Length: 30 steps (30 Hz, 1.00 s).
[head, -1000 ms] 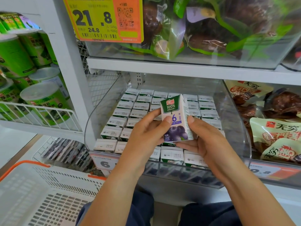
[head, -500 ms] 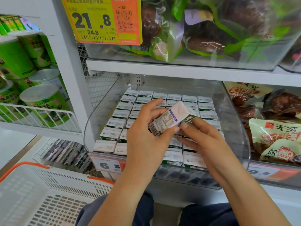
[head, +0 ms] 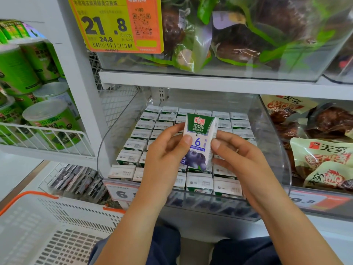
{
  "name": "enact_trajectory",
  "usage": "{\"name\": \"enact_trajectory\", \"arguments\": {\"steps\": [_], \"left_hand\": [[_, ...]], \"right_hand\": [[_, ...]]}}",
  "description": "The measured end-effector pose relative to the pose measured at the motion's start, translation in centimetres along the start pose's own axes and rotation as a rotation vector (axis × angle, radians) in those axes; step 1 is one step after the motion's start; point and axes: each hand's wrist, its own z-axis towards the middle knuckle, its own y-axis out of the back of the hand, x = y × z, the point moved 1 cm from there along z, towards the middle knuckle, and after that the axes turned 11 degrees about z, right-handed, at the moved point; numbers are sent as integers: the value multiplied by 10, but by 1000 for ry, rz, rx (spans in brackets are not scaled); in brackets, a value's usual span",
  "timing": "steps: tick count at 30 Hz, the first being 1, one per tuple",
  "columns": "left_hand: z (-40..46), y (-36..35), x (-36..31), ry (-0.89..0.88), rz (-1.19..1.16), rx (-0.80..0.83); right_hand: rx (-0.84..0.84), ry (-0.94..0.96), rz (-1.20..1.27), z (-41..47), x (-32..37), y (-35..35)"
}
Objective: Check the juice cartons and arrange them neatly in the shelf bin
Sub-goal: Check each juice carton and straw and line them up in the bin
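A small white juice carton [head: 198, 138] with a green top, a blue "6" and blueberries on its front is held upright above the clear shelf bin [head: 275, 150]. My left hand [head: 164, 159] grips its left side and my right hand [head: 236, 161] grips its right side, thumbs on the front face. Below it, several rows of the same cartons [head: 145, 129] stand packed in the bin, tops up. The cartons directly behind the hands are hidden.
A white basket with an orange rim [head: 45, 226] sits at lower left. Green cans [head: 44, 119] fill a wire rack on the left. Snack bags [head: 322, 155] lie in the bin to the right. Bagged goods and a yellow price tag [head: 114, 23] are above.
The carton was tilted on its side half a second ago, showing its barcode face; now it is turned back upright with its front toward me, both hands still holding it.
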Motion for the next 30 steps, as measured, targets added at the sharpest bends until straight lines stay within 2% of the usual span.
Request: {"name": "enact_trajectory", "arguments": {"steps": [4, 8, 13, 16, 19, 21, 26, 30], "left_hand": [[0, 0, -1, -23, 2, 33], [0, 0, -2, -111, 153, 50], [-4, -4, -3, -70, 224, 71], [-9, -5, -4, -62, 210, 47], [-8, -7, -4, -97, 292, 15], [-7, -8, -3, -95, 368, -11], [-6, -3, -2, -138, 372, -73], [-4, 1, 1, -149, 367, -57]], "right_hand": [[61, 80, -43, -2, 1, -2], [72, 136, -66, -3, -1, -1], [34, 168, -93, -2, -9, -7], [-44, 210, -275, -2, -14, -10], [-73, 271, -534, -3, -18, -13], [-60, 296, -565, -3, -20, -13], [-18, 240, -390, 1, -19, -5], [3, 204, -566, 2, -18, -2]]}}
